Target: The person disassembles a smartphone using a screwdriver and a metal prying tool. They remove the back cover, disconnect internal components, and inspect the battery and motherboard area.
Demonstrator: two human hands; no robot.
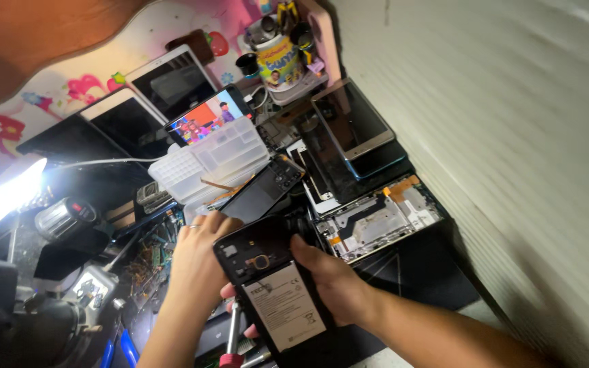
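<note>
You've got matt black plastic under your fingers on that opened phone (267, 283), with a smooth white paper-like label on its battery (286, 308). Beside it, the stripped phone frame (376, 219) shows dull silvery metal and orange flex strips. The parts box (213, 158) is cloudy translucent plastic. Glossy glass on the tablets (172, 80), catching glare. That screwdriver (232, 337) looks like bright metal with a red grip, though it's blurred

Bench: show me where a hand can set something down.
Free: the dark mat below the opened phone chassis, beside the right hand. Crowded: behind the parts box with tablets, and left of the left hand around the circuit boards.
</note>
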